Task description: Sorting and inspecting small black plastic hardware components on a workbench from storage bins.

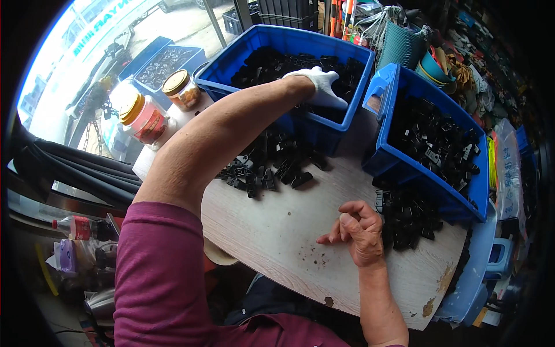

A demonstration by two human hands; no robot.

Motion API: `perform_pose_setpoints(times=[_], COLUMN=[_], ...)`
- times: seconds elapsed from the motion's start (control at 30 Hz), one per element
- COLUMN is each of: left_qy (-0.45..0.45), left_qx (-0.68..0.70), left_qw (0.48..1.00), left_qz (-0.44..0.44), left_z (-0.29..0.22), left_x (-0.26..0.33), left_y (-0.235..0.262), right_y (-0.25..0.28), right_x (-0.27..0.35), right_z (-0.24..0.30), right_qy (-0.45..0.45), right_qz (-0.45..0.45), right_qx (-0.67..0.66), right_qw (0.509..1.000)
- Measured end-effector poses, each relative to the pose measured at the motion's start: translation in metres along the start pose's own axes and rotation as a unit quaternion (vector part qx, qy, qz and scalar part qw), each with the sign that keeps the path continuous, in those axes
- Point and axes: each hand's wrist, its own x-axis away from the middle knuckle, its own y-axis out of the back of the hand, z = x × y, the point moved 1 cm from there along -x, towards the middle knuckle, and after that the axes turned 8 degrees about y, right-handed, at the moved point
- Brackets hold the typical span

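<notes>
Lying in blue bins (321, 133): black parts (436, 141)

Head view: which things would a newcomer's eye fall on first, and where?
Probably the white-gloved left hand, inside the large blue crate of black parts at the back. Then the bare right hand, loosely curled over the pale tabletop, beside a pile of black parts. A second blue crate, holding more parts, stands at the right.
</notes>
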Motion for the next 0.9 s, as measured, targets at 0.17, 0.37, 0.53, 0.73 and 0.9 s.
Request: perform_pose_setpoints(times=[0.17,0.37,0.53,0.73,0.9], left_qy=[-0.014,-0.052,-0.07,-0.087,-0.068], left_qx=[-0.063,-0.049,-0.032,-0.026,-0.015], left_qw=[0.998,0.997,0.997,0.995,0.996], left_qz=[-0.013,-0.012,-0.007,-0.043,-0.053], left_z=[-0.01,-0.004,-0.001,0.001,-0.005], left_x=[0.004,-0.002,-0.007,-0.01,-0.007], left_y=[0.005,0.006,0.001,0.002,0.007], right_y=[0.002,0.003,0.001,0.003,0.003], right_x=[0.002,0.001,0.0,0.0,0.0], right_z=[0.001,-0.001,-0.001,-0.001,-0.001], right_qy=[0.0,0.006,0.001,0.003,0.006], right_qz=[-0.009,0.0,-0.002,0.0,-0.001], right_qx=[-0.021,0.0,0.0,-0.006,0.002], right_qw=[1.0,1.0,1.0,1.0,1.0])
